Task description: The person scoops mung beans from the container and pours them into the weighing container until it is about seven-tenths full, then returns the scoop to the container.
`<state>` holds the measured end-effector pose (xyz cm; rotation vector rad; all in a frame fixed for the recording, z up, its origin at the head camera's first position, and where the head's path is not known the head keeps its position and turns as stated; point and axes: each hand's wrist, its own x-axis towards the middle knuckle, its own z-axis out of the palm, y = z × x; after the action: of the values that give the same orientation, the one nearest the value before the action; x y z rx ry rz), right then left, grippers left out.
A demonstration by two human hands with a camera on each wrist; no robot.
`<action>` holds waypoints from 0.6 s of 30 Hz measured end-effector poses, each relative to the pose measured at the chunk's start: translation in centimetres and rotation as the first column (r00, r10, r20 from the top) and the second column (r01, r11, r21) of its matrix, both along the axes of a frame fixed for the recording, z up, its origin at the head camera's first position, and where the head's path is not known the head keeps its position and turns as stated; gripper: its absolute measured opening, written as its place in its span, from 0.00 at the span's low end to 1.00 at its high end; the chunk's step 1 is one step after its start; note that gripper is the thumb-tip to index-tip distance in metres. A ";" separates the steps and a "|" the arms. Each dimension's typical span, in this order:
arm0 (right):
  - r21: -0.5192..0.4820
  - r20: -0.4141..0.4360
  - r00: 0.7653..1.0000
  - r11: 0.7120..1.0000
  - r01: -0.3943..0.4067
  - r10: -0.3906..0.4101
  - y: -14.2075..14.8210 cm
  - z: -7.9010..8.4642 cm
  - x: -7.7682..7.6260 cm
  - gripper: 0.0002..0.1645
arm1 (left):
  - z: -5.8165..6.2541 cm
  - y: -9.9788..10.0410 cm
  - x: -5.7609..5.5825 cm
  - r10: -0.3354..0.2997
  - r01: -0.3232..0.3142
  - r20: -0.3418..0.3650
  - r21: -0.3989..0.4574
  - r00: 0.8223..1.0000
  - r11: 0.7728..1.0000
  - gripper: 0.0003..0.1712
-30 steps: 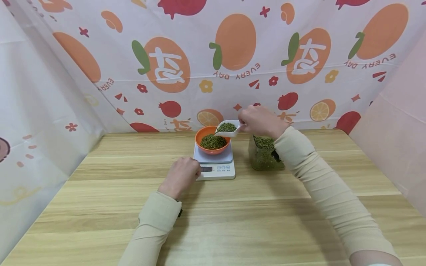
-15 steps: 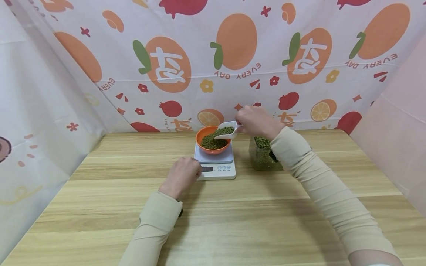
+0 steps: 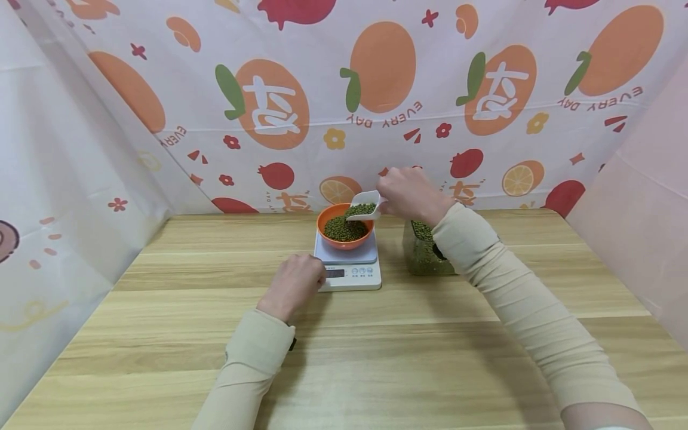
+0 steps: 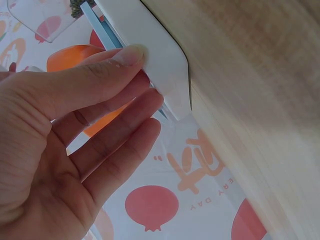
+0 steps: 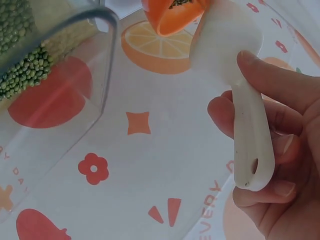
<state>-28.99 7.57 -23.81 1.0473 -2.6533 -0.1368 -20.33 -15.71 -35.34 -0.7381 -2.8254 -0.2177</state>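
Observation:
My right hand [image 3: 409,192] grips the handle of a white scoop [image 5: 254,145], thumb laid along its neck. Mung beans [image 3: 361,209] lie in the scoop, whose lip tilts down over the orange bowl [image 3: 344,243]. More mung beans are heaped in that bowl, which sits on a white kitchen scale [image 3: 371,284]. My left hand [image 3: 294,283] is at the scale's front left corner. In the left wrist view its thumb [image 4: 127,56] and fingertips rest against the scale's side, the fingers loosely bent. The display digits are too small to read.
A clear square container [image 3: 424,260] of mung beans stands right of the scale, partly hidden behind my right forearm. The wooden table [image 3: 376,358] meets a fruit-print cloth [image 3: 322,167] just behind the bowl. More cloth hangs at both sides.
The scoop has moved slightly left over the bowl and its tilt has shifted; fewer beans show in it than a second ago. My left hand has stayed at the scale's corner.

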 end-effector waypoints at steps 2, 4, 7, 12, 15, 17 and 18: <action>0.008 -0.031 1.000 1.000 0.000 0.001 -0.1 0.0 0.1 0.17 | 0.0 0.0 0.0 0.000 0.000 -0.001 0.000 1.000 1.000 0.21; 0.013 -0.053 0.999 1.000 -0.001 0.002 -0.2 0.1 0.1 0.17 | 0.0 0.0 0.0 -0.005 0.005 -0.004 0.001 1.000 1.000 0.21; 0.019 -0.076 0.997 1.000 -0.006 0.008 -0.2 0.1 0.1 0.17 | 0.0 -0.1 0.0 -0.017 0.017 -0.015 -0.002 1.000 1.000 0.23; 0.035 -0.099 0.995 0.999 -0.003 0.006 -0.3 0.2 0.2 0.18 | 0.1 -0.1 0.0 -0.029 0.029 -0.020 0.002 0.999 1.000 0.24; 0.051 -0.113 0.994 0.999 0.004 0.001 -0.3 0.3 0.3 0.18 | 0.1 -0.1 0.0 -0.030 0.030 -0.020 0.006 0.999 1.000 0.24; 0.063 -0.126 0.992 0.998 0.009 -0.001 -0.3 0.4 0.3 0.17 | 0.1 -0.1 0.0 -0.030 0.030 -0.023 0.006 0.999 1.000 0.24; 0.067 -0.134 0.991 0.998 0.010 -0.001 -0.3 0.4 0.3 0.16 | 0.1 -0.1 -0.1 -0.029 0.030 -0.024 0.006 0.999 1.000 0.24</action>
<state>-28.65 7.27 -23.38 1.0145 -2.5466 -0.2897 -20.38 -15.81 -35.28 -0.7762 -2.7916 -0.2218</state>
